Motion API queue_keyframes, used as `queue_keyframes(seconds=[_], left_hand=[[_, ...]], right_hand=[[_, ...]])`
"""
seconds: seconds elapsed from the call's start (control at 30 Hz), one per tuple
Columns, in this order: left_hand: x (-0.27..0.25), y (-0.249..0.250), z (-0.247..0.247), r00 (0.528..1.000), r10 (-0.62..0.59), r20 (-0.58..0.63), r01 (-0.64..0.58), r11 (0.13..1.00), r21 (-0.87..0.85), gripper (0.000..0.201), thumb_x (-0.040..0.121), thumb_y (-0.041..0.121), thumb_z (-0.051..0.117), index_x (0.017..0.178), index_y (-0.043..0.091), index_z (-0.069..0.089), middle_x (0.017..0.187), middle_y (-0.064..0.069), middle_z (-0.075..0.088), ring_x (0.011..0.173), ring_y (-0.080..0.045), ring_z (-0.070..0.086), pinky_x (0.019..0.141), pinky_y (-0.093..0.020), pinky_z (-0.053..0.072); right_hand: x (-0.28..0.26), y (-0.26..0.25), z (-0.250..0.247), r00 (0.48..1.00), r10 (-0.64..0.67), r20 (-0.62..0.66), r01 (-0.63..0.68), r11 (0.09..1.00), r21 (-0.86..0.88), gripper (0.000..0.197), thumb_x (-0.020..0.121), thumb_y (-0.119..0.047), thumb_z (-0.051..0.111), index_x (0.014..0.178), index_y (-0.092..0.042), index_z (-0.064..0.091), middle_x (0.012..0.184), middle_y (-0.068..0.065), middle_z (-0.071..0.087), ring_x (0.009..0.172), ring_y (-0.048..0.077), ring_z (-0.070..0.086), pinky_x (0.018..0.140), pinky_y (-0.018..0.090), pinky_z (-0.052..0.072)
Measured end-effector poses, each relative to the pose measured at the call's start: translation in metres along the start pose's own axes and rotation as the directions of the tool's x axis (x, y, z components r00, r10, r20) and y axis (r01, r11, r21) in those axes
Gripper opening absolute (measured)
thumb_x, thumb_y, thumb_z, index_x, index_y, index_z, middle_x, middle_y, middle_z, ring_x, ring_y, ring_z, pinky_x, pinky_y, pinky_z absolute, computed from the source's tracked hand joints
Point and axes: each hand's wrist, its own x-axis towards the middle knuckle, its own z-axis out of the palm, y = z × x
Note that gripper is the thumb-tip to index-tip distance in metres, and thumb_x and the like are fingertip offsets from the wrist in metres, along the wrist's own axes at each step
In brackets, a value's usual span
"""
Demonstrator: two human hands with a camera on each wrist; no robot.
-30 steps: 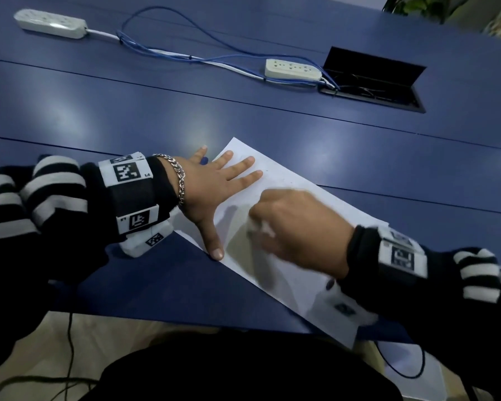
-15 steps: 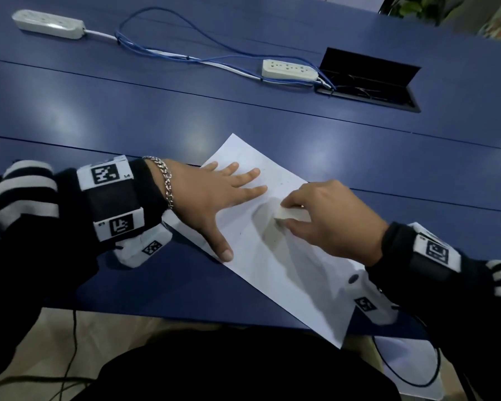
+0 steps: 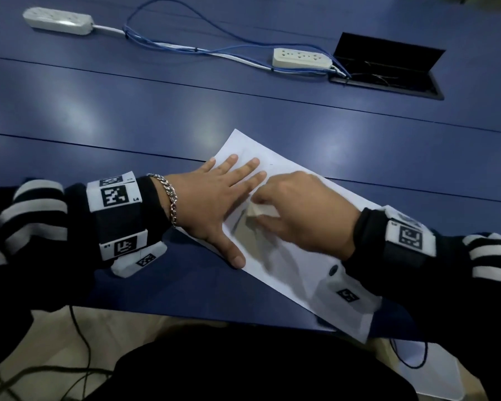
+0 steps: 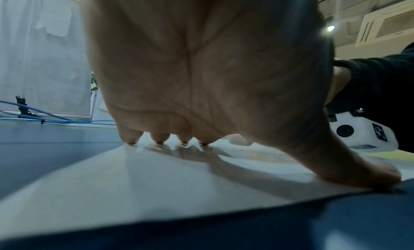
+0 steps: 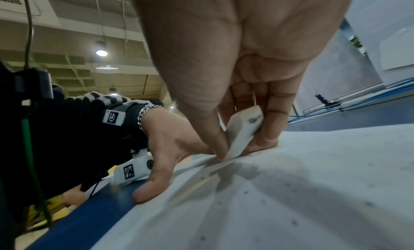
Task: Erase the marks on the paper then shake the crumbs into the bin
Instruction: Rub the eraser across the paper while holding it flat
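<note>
A white sheet of paper (image 3: 289, 273) lies slanted on the blue table (image 3: 156, 120), one corner past the near edge. My left hand (image 3: 214, 198) lies flat on its upper left part, fingers spread and straight, thumb at the paper's edge; the fingertips (image 4: 159, 140) press the paper (image 4: 134, 183). My right hand (image 3: 301, 215) pinches a white eraser (image 3: 256, 212) between thumb and fingers, its end on the sheet just right of the left hand. In the right wrist view the eraser (image 5: 244, 130) bears a grey smudge and dark crumbs dot the paper (image 5: 313, 192).
Two white power strips (image 3: 58, 20) (image 3: 301, 57) joined by blue cables (image 3: 171, 44) lie across the far table. An open black cable hatch (image 3: 388, 73) is at the far right. A white bin (image 3: 434, 374) stands on the floor below the table's near right edge.
The right hand with the eraser swept away to the right, then back left, close beside the left hand. The left hand stayed flat on the paper.
</note>
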Motion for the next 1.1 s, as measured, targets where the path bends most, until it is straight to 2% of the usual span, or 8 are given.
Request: queue_keyframes(seconds=[0.17,0.33,0.43,0.53,0.7,0.87,0.97,1.1], left_hand=[[0.002,-0.002,0.001,1.000,0.010,-0.009,-0.009,1.000,0.008,0.167,0.036,0.111,0.048,0.160,0.028,-0.030,0.168,0.003,-0.037,0.156,-0.033,-0.028,0.126,-0.053,-0.009],[0.000,0.000,0.000,1.000,-0.001,-0.014,0.001,1.000,0.006,0.167,0.040,0.109,0.052,0.160,0.028,-0.029,0.168,0.005,-0.036,0.157,-0.031,-0.026,0.129,-0.053,-0.006],[0.000,0.002,-0.001,1.000,-0.015,0.015,0.014,0.998,0.057,0.161,0.049,0.103,0.055,0.159,0.023,-0.032,0.168,0.000,-0.037,0.157,-0.033,-0.027,0.129,-0.055,-0.005],[0.000,0.002,-0.001,1.000,-0.016,0.009,0.015,0.999,0.044,0.164,0.045,0.108,0.054,0.159,0.027,-0.032,0.167,0.004,-0.038,0.157,-0.030,-0.028,0.129,-0.053,-0.007],[0.000,0.003,-0.006,0.998,0.027,0.051,-0.030,0.998,0.053,0.156,0.048,0.107,0.057,0.156,0.040,-0.034,0.164,0.007,-0.043,0.155,-0.030,-0.033,0.126,-0.057,-0.013],[0.004,0.011,-0.012,0.991,0.091,0.098,-0.095,0.995,0.036,0.151,0.051,0.102,0.064,0.156,0.047,-0.030,0.165,0.015,-0.039,0.156,-0.031,-0.031,0.127,-0.061,-0.007],[0.005,0.011,-0.012,0.991,0.080,0.105,-0.084,0.996,0.040,0.151,0.051,0.101,0.065,0.155,0.050,-0.031,0.165,0.016,-0.040,0.155,-0.032,-0.031,0.127,-0.062,-0.006],[0.005,0.012,-0.013,0.991,0.070,0.116,-0.076,0.996,0.047,0.155,0.050,0.101,0.066,0.156,0.045,-0.033,0.164,0.015,-0.041,0.155,-0.032,-0.032,0.127,-0.061,-0.006]], right_hand=[[-0.001,-0.015,0.007,0.983,-0.163,0.086,0.160,0.986,0.045,0.011,0.089,-0.026,0.060,0.089,-0.025,0.071,0.091,-0.006,0.067,0.080,0.020,0.060,0.070,0.038,0.050],[0.003,-0.006,0.004,0.998,-0.055,0.015,0.055,0.998,-0.032,0.016,0.091,-0.036,0.057,0.092,-0.023,0.067,0.095,-0.003,0.067,0.088,0.025,0.062,0.075,0.041,0.050],[-0.007,-0.027,0.006,0.986,-0.134,0.098,0.134,0.991,0.014,0.014,0.092,-0.029,0.058,0.089,-0.022,0.070,0.086,-0.002,0.063,0.079,0.024,0.061,0.072,0.040,0.051],[-0.005,-0.002,-0.002,0.994,-0.052,0.094,0.056,0.998,-0.041,0.022,0.095,-0.041,0.058,0.084,-0.022,0.062,0.082,-0.006,0.055,0.083,0.026,0.060,0.074,0.038,0.049],[-0.021,0.037,-0.009,0.995,0.092,0.036,-0.089,0.994,-0.068,0.036,0.094,-0.052,0.059,0.113,-0.024,0.073,0.100,-0.004,0.071,0.096,0.024,0.063,0.084,0.040,0.052],[-0.024,0.031,-0.009,0.993,0.112,0.023,-0.112,0.994,-0.016,0.029,0.093,-0.046,0.061,0.114,-0.030,0.072,0.095,-0.006,0.067,0.091,0.021,0.061,0.078,0.035,0.047],[-0.032,0.017,-0.003,0.999,0.016,0.034,-0.015,1.000,-0.018,0.027,0.095,-0.049,0.057,0.100,-0.026,0.069,0.091,-0.007,0.061,0.088,0.021,0.061,0.076,0.034,0.047],[-0.044,-0.001,-0.001,0.970,-0.151,0.191,0.140,0.988,0.067,0.034,0.095,-0.049,0.048,0.108,-0.027,0.070,0.096,-0.006,0.065,0.092,0.020,0.063,0.081,0.036,0.051]])
